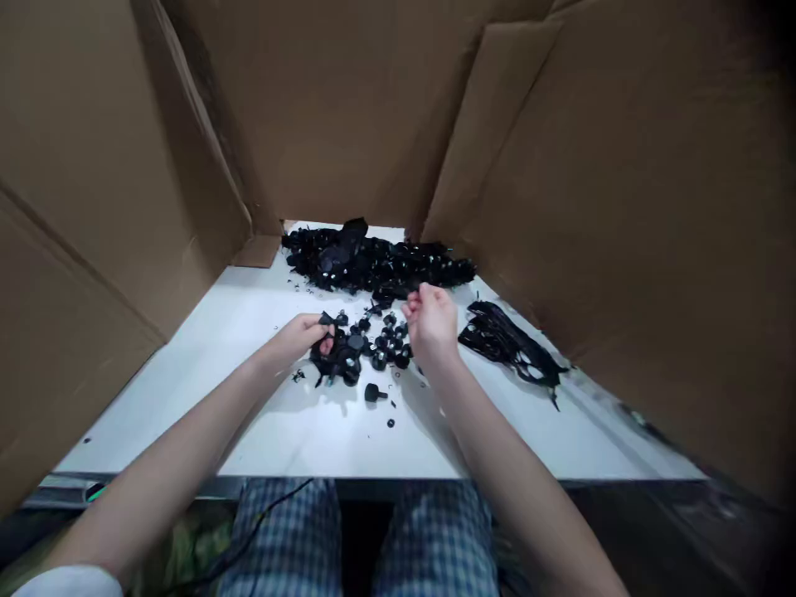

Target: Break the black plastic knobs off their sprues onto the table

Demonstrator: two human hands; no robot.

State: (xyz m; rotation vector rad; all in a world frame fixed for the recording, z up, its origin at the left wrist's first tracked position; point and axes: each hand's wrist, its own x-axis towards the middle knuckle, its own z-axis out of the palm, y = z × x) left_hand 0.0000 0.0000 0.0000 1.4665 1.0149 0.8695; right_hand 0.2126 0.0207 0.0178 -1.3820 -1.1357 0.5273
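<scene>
Left hand [306, 333]: thumb and fingers drawn together, clamped on the black clump [339, 362], a mass of dark pieces at the fingertips, low over the table.

Right hand [432, 323]: fingers curled together, apart from the left; whether anything is pinched between them cannot be told.

Between the two hands: loose black knobs [386, 342], several with pale spots, gathered in a small group.

Toward the body from that group: one black stemmed piece [373, 393], lying on its side; nearer still, a small dark ring [390, 423].

Beyond both hands: a wide black heap [373, 264] of tangled, glossy pieces, its near edge just beside the right fingertips.

Right of the right hand: a black stringy bundle [511, 344], laid slantwise.

Beneath all: a white table [274, 439].

Outermost: brown cardboard walls [348, 116], on the far side and both flanks; checked trousers [286, 531] below the near edge.
</scene>
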